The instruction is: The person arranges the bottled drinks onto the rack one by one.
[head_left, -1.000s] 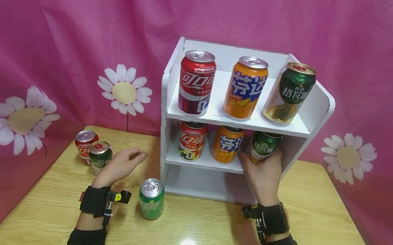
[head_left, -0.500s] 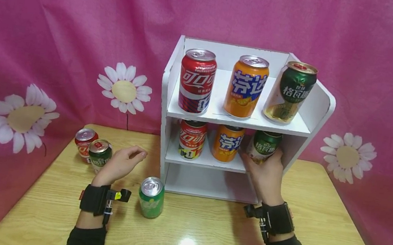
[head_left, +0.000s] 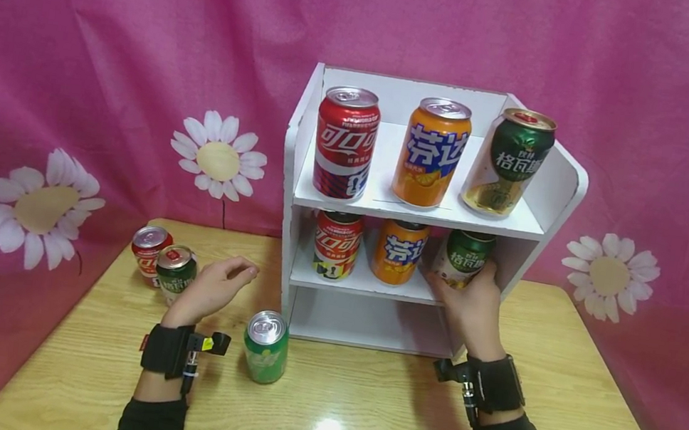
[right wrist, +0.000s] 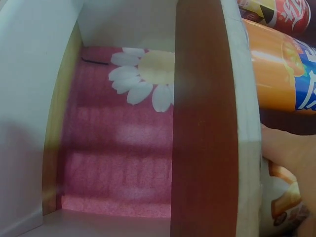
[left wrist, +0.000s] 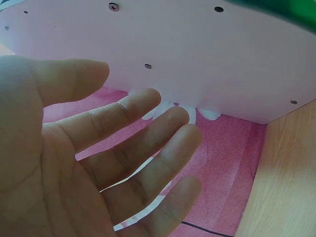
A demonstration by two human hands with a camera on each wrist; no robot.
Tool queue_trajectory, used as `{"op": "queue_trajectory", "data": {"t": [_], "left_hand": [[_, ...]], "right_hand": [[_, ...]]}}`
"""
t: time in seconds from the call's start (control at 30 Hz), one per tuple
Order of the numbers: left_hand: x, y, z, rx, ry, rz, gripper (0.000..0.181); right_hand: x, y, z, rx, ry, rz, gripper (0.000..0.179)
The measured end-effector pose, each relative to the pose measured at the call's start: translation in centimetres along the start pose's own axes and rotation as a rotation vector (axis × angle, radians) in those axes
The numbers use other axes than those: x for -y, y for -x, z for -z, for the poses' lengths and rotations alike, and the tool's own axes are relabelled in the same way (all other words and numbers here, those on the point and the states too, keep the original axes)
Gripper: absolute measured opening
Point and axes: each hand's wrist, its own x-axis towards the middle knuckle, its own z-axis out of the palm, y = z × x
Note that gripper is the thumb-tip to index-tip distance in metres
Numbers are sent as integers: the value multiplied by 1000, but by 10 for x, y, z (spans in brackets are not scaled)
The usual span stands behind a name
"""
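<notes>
On the middle shelf of a white rack (head_left: 368, 288), my right hand (head_left: 474, 306) grips a green-and-white drink can (head_left: 464, 258) low down. The thumb lies along its left side, and the other fingers are mostly hidden. The right wrist view catches part of that hand (right wrist: 294, 150) and the can's pale lower side (right wrist: 269, 210). To its left stand an orange soda can (head_left: 400, 253) and a red cola can (head_left: 336, 245). My left hand (head_left: 215, 289) hovers over the table left of the rack with relaxed fingers, holding nothing; a light-green can (head_left: 265, 349) stands near it.
The rack's top shelf bears a red can (head_left: 345, 143), an orange can (head_left: 432, 154) and a green-gold can (head_left: 508, 163). Behind my left hand are another red can (head_left: 148, 255) and a dark green can (head_left: 176, 273). A pink flowered cloth (head_left: 146, 40) hangs behind the wooden table (head_left: 360, 403).
My right hand and forearm have shifted a little to the right, and the gripped can has moved slightly right with them. The left hand stays almost where it was.
</notes>
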Motion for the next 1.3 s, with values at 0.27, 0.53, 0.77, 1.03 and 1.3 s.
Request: {"op": "queue_trajectory", "data": {"t": [0.27,0.53,0.77,1.03,1.3], "left_hand": [[0,0,1,-2,-4,-4,37],[-3,1,0,-2,-9,1,36],[-2,1,-1,4,-13,4,36],[0,1,-1,-8,-13,-7,34],[0,-2,-1,-17,-30,-25,33]], "right_hand": [[0,-1,2,26,25,-25,88],[0,-2,4,41,35,-5,88],[-2,-1,2,28,34,4,87],[-5,1,1,23,36,20,86],[-2,2,3,38,3,23,86]]}}
